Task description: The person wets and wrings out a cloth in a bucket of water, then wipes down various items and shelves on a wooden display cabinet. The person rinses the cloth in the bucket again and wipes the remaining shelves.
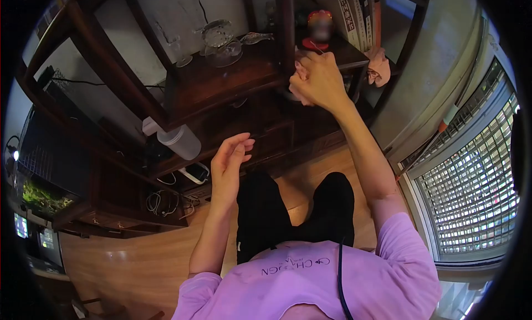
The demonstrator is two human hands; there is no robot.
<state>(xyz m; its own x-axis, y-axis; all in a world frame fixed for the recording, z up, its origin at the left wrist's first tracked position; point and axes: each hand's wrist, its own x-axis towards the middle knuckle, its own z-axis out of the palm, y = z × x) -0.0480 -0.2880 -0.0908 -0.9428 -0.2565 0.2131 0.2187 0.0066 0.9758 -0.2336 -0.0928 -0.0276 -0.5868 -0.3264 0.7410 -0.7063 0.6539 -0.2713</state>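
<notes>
My right hand [318, 79] is closed beside the dark wooden post [285, 31] of a shelf unit, fingers curled in. Something pinkish shows at the fingers, but I cannot tell whether it is fingertips or a held thing. Just behind it, on the right shelf, stands a small red figurine [318, 34]. A peach-coloured crumpled cloth [378, 67] hangs at that shelf's right edge. My left hand [228, 164] hovers in front of the lower shelf, fingers loosely bent and apart, holding nothing. Near it is a whitish plastic container [180, 142].
A glass bowl [221, 48], a stemmed glass [182, 52] and a glass fish-shaped piece [256, 38] stand on the middle shelf. Several books [357, 20] stand upright at the right. A barred window [471, 187] is on the right. Coiled cables [162, 202] lie at the lower left.
</notes>
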